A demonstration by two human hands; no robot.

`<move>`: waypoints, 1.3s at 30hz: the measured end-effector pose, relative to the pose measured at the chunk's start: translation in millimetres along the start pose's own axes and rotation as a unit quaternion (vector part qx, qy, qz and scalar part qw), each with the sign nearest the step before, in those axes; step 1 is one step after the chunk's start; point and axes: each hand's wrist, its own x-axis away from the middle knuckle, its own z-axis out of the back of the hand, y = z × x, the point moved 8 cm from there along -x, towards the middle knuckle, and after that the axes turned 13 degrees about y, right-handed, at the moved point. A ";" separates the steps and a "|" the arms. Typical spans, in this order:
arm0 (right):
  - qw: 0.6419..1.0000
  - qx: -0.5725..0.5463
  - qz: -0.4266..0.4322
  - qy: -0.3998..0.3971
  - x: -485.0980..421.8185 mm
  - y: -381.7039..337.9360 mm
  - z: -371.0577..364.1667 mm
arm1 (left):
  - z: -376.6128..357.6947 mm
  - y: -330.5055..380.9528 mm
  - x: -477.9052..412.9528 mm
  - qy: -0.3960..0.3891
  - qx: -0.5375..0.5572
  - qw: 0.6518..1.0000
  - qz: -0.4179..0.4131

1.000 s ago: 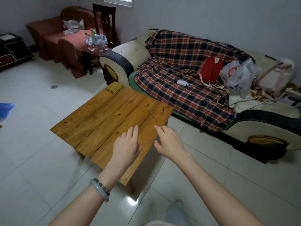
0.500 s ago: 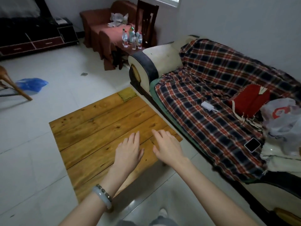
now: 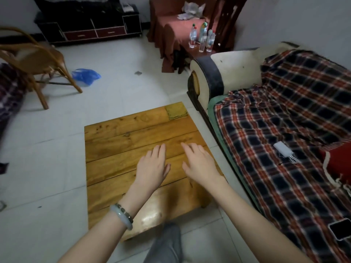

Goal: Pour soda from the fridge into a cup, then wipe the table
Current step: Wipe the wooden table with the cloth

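A low wooden plank table stands on the tiled floor in front of me. A yellow-green cloth lies flat on its far right corner. My left hand, with a bracelet on the wrist, hovers palm down over the table's middle with fingers spread and holds nothing. My right hand hovers beside it, also open and empty. No fridge, soda or cup is in view.
A sofa with a plaid blanket runs along the table's right side, with a power bank and a phone on it. Several bottles stand on a small table behind. A wooden chair and a blue bag are at left.
My view has swung left and moved nearer the table. Both hands stay open, palm down, and now sit farther over the tabletop.
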 end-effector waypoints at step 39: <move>0.997 0.021 0.005 -0.075 -371.8 221.4 -410.5 | -369.8 -179.1 -188.3 -0.110 -0.030 0.985 0.128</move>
